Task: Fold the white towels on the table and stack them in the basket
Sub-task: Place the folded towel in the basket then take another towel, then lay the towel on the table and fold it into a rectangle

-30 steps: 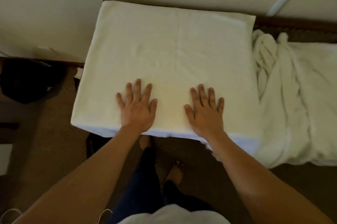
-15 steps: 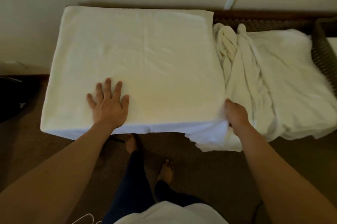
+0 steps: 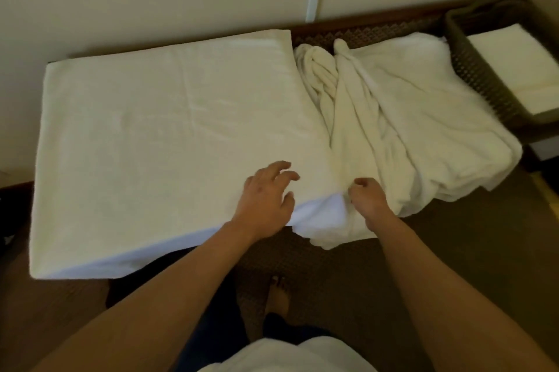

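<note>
Spread white towel (image 3: 157, 141) is lying flat over the left part of the table (image 3: 372, 28), its near edge hanging over the table's near side. Right hand (image 3: 367, 200) is curling its fingers at the towel's near-right corner, apparently pinching the cloth; fingertips are partly buried in folds, so the contact is hard to confirm. Left hand (image 3: 266, 194) is hovering just left of that corner, fingers spread and loosely bent, gripping nothing; can't tell if the palm is touching the towel. Crumpled towel pile (image 3: 408, 129) is sitting just right of the spread towel, touching it. Dark woven basket (image 3: 472, 69) at far right is holding folded towels (image 3: 517, 60), cut off by the frame edge.
</note>
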Motion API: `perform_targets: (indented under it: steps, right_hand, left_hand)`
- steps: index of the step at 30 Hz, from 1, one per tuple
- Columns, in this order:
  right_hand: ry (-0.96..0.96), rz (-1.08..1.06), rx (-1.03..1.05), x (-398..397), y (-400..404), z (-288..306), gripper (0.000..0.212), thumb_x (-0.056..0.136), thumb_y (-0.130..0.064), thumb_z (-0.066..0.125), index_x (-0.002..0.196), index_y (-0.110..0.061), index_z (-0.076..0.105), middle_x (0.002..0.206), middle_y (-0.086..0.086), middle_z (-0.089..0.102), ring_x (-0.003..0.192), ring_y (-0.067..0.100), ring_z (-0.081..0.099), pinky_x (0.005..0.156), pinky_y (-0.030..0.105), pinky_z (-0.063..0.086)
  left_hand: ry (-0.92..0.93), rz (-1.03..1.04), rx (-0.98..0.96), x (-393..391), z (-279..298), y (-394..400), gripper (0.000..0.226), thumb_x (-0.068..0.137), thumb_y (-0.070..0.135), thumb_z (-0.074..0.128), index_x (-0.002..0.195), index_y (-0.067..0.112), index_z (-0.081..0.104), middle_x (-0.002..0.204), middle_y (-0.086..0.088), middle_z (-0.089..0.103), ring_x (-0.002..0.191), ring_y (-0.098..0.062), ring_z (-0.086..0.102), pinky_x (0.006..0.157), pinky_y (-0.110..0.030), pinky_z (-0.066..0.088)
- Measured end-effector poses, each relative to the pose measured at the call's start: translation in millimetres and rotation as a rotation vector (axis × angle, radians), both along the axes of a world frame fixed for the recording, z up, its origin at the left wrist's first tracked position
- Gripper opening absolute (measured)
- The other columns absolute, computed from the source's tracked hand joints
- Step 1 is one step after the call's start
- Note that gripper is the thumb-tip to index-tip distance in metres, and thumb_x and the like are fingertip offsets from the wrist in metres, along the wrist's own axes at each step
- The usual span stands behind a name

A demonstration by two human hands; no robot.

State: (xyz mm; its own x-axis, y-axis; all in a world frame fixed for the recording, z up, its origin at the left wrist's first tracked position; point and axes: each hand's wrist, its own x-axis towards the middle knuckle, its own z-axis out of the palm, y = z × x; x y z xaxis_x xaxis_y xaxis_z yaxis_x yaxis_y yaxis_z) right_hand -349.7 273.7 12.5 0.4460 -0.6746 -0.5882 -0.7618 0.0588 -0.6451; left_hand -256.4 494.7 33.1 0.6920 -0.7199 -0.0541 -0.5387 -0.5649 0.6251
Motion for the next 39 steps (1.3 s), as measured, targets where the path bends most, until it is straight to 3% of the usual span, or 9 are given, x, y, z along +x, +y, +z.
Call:
perform_targets:
  steps: [4,10,13,15,21,24,27,34,39]
  right_hand:
    - [0.118,0.134,0.074,-8.3,5.2,-12.6,0.017,0.096,-0.012,0.059,0.109,-0.005,0.069,0.107,0.009,0.066,0.088,0.02,0.06,0.079,0.03,0.049]
    - [-0.255,-0.151,-0.136,-15.6,18.3,8.1,0.017,0.099,-0.016,0.057,0.088,-0.009,0.067,0.082,0.004,0.063,0.076,0.016,0.057,0.064,0.021,0.044]
    - [-0.445,0.209,-0.198,-12.1,47.9,35.9,0.009,0.099,-0.018,0.059,0.093,-0.019,0.066,0.087,-0.004,0.064,0.078,0.006,0.058,0.069,0.013,0.044]
    - [-0.388,0.505,-0.162,-7.6,62.5,35.3,0.015,0.101,-0.02,0.058,0.11,-0.02,0.07,0.098,-0.009,0.066,0.09,0.005,0.061,0.078,0.013,0.046]
    - [-0.221,0.015,-0.119,-5.0,54.3,4.3,0.019,0.098,-0.031,0.057,0.112,-0.019,0.061,0.101,-0.003,0.063,0.092,0.017,0.063,0.073,0.028,0.049]
    - [-0.095,0.103,-0.203,-0.1,49.9,-0.5,0.041,0.091,-0.052,0.066,0.109,-0.017,0.053,0.098,-0.005,0.059,0.087,0.014,0.061,0.068,0.027,0.045]
    - [-0.089,0.124,-0.292,3.5,53.5,-6.6,0.036,0.092,-0.045,0.068,0.104,-0.015,0.052,0.095,-0.003,0.058,0.084,0.016,0.061,0.062,0.026,0.042]
    - [0.004,0.239,-0.39,6.5,44.9,-5.4,0.037,0.094,-0.049,0.063,0.097,-0.013,0.052,0.088,-0.001,0.058,0.076,0.019,0.059,0.063,0.031,0.044]
    - [-0.018,0.238,-0.427,7.4,41.3,-12.7,0.019,0.099,-0.02,0.05,0.084,-0.01,0.045,0.077,0.005,0.052,0.063,0.02,0.05,0.048,0.027,0.029]
  left_hand:
    - [0.143,-0.069,0.021,1.2,3.3,-41.6,0.04,0.097,0.02,0.056,0.137,0.024,0.056,0.152,0.002,0.043,0.134,-0.022,0.048,0.113,-0.041,0.039]
    - [0.477,0.178,0.124,6.1,10.9,-62.7,0.053,0.1,0.059,0.047,0.135,0.019,0.057,0.135,-0.002,0.059,0.118,-0.022,0.058,0.102,-0.042,0.047]
    - [0.701,0.298,0.032,13.6,27.3,-70.5,0.067,0.098,0.07,0.04,0.105,0.01,0.069,0.103,-0.004,0.067,0.095,-0.022,0.062,0.085,-0.037,0.047]
    - [0.803,0.383,-0.058,15.3,30.1,-68.3,0.045,0.098,0.057,0.055,0.087,0.015,0.068,0.091,0.0,0.068,0.088,-0.019,0.064,0.078,-0.031,0.05]
    - [0.773,0.45,-0.086,15.9,18.3,-63.5,0.015,0.099,0.029,0.062,0.084,0.031,0.064,0.09,0.008,0.068,0.087,-0.012,0.066,0.074,-0.026,0.052]
    - [0.75,0.401,-0.049,12.1,16.4,-66.0,0.013,0.099,0.033,0.06,0.087,0.033,0.066,0.095,0.007,0.07,0.092,-0.014,0.066,0.087,-0.034,0.055]
    - [0.717,0.359,0.003,8.2,17.3,-69.2,0.018,0.097,0.031,0.058,0.096,0.021,0.072,0.101,-0.002,0.073,0.096,-0.021,0.068,0.09,-0.04,0.054]
    - [0.679,0.35,0.064,9.9,12.9,-74.6,0.033,0.094,0.027,0.056,0.107,-0.001,0.069,0.106,-0.02,0.07,0.077,-0.019,0.057,0.067,-0.032,0.043]
    - [0.647,0.345,0.112,5.9,11.2,-79.8,0.029,0.092,0.022,0.055,0.067,0.012,0.045,0.07,-0.003,0.048,0.061,-0.017,0.046,0.057,-0.028,0.033]
